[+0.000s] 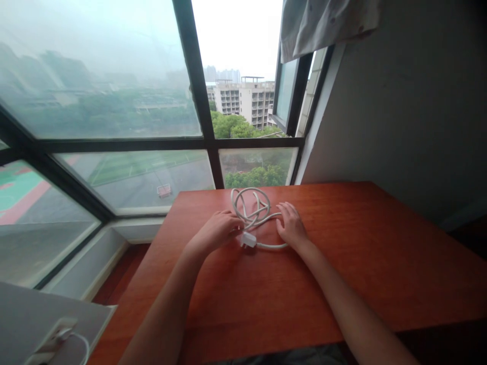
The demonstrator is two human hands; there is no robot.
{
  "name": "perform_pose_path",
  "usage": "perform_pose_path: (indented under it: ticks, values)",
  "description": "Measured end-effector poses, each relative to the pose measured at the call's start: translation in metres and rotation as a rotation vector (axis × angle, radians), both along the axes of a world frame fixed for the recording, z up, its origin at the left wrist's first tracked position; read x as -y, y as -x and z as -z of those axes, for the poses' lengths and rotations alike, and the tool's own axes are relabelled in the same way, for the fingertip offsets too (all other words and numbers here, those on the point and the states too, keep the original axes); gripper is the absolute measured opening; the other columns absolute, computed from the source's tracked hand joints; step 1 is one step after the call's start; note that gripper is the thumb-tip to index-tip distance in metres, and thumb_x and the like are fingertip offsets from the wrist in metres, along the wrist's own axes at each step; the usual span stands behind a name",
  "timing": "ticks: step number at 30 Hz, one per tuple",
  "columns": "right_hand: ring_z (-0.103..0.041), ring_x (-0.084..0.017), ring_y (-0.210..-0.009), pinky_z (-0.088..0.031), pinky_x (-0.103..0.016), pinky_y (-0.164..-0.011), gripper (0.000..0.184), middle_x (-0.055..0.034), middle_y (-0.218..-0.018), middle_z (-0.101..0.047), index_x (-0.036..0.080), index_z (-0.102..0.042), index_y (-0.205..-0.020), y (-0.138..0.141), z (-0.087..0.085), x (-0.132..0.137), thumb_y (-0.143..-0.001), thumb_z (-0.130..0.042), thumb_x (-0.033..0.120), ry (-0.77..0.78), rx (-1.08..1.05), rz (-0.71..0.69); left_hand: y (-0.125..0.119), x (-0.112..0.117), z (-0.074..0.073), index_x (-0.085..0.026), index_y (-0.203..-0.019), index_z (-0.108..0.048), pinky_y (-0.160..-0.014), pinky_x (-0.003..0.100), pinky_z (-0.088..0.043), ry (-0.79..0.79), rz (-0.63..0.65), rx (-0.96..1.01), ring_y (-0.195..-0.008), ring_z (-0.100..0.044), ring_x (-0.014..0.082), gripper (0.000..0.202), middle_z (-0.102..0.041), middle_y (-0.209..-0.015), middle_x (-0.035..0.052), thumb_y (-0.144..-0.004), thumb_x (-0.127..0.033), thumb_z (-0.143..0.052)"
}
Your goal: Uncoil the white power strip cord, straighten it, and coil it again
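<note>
A white power cord [251,189] lies in loose loops on a reddish-brown wooden table [258,294], near its far edge. Its white plug [248,240] rests at the near side of the loops, with the prongs towards the left. My left hand [218,230] is at the left of the coil, fingers bent and drawn together, the tips on the cord just above the plug. To the right, my right hand [292,225] lies palm down over the cord, with thumb and fingers apart. Part of the cord is hidden beneath it.
Beyond the table stands a dark-framed window [211,144], with an open pane [289,94] at the right. A pale curtain [323,28] hangs above that pane. At lower left, a wall socket [57,337] has a white cable plugged in. A grey wall [388,116] rises on the right.
</note>
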State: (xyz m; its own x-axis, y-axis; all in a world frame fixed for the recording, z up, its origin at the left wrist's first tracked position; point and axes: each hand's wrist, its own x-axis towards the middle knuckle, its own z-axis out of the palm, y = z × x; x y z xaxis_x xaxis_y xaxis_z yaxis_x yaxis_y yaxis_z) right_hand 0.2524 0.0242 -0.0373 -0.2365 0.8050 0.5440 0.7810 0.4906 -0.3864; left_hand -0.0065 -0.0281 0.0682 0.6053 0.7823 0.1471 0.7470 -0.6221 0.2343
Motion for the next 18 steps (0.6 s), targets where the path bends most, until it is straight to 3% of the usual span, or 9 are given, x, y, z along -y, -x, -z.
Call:
perform_pose_path:
  ticks: [5, 10, 14, 18]
  values:
    - [-0.049, -0.027, -0.124, -0.037, -0.046, -0.110, 0.045, -0.0140, -0.130, -0.056, 0.016, -0.053, -0.129, 0.003, -0.011, 0.003, -0.084, -0.048, 0.020, -0.020, -0.176, -0.104, -0.010, 0.002, 0.002, -0.020, -0.080, -0.068, -0.081, 0.027, -0.041, 0.009, 0.049, 0.016, -0.084, -0.061, 0.0178, 0.011, -0.070, -0.086, 0.0042, -0.084, -0.016, -0.059]
    - [-0.057, -0.025, -0.115, -0.047, -0.043, -0.099, 0.040, -0.0118, -0.125, -0.060, 0.020, -0.053, -0.128, 0.006, -0.012, 0.007, -0.088, -0.049, 0.028, 0.101, -0.365, -0.170, -0.012, 0.000, 0.010, -0.021, -0.083, -0.068, -0.076, 0.025, -0.042, 0.043, 0.057, 0.047, -0.085, -0.062, 0.0171, 0.011, -0.070, -0.090, 0.0033, -0.083, -0.014, -0.059]
    - [-0.059, -0.028, -0.107, -0.049, -0.044, -0.094, 0.033, -0.0134, -0.113, -0.064, 0.018, -0.059, -0.114, 0.004, -0.013, 0.006, -0.086, -0.057, 0.036, 0.095, -0.342, -0.150, -0.010, -0.002, 0.017, -0.021, -0.085, -0.068, -0.071, 0.022, -0.042, 0.092, 0.053, 0.089, -0.083, -0.062, 0.0167, 0.012, -0.069, -0.092, 0.0038, -0.082, -0.013, -0.060]
    - [-0.061, -0.026, -0.098, -0.051, -0.040, -0.086, 0.020, -0.0104, -0.101, -0.065, 0.020, -0.062, -0.097, 0.002, -0.016, 0.005, -0.081, -0.064, 0.033, 0.089, -0.302, -0.161, -0.011, -0.004, 0.018, -0.021, -0.087, -0.070, -0.073, 0.023, -0.043, 0.106, 0.066, 0.124, -0.085, -0.063, 0.0176, 0.012, -0.068, -0.093, 0.0053, -0.083, -0.016, -0.060]
